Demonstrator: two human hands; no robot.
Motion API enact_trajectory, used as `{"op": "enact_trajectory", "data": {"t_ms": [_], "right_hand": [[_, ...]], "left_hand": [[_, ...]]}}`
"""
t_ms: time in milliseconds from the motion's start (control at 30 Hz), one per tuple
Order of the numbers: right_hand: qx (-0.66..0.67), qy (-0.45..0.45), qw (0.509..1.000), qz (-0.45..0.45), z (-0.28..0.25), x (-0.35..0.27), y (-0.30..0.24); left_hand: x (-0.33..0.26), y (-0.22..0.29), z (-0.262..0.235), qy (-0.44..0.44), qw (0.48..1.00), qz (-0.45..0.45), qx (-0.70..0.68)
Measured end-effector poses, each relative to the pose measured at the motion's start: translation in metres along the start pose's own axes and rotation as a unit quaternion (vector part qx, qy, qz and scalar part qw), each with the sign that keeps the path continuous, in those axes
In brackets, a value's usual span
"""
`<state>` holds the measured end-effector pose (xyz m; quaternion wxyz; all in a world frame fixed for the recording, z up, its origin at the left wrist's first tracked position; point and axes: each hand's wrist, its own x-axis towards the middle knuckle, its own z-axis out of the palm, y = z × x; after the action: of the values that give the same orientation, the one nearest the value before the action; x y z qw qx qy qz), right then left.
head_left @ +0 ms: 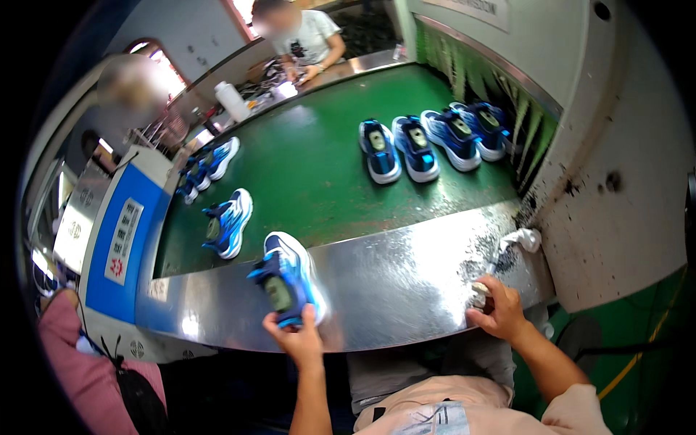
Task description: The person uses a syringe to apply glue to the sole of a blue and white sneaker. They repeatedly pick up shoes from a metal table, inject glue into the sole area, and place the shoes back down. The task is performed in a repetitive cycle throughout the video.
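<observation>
A blue and white sneaker [291, 272] is in my left hand [299, 335], gripped at the heel end with its toe pointing away from me over the metal ledge. Inside its opening a pale green insole shows. At the right, my right hand [500, 310] pinches a small whitish lump [479, 290] close above the ledge; its kind is too small to tell. Beyond that hand a crumpled white cloth [520, 240] lies at the ledge's right end. Another such sneaker [229, 223] lies on the green belt, beyond the held one.
Several matching sneakers [417, 148] stand on the green belt [312, 167] near a machine opening hung with green strips [464, 61]. More sneakers [210, 167] lie at the far left. The metal ledge [391, 283] edges the belt. Two people work beyond; a pink-clothed person is at my left.
</observation>
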<state>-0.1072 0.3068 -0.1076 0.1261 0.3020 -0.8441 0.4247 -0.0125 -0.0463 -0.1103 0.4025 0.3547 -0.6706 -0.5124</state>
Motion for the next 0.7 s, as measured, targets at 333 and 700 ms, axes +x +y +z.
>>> {"op": "enact_trajectory", "data": {"t_ms": [333, 700], "right_hand": [[0.014, 0.03, 0.999, 0.026, 0.007, -0.006, 0.002], [0.011, 0.002, 1.0, 0.01, -0.005, 0.001, 0.001]], "left_hand": [[0.158, 0.029, 0.026, -0.088, 0.965, 0.241, 0.049], [0.199, -0.057, 0.047, -0.201, 0.979, -0.02, -0.002]]}}
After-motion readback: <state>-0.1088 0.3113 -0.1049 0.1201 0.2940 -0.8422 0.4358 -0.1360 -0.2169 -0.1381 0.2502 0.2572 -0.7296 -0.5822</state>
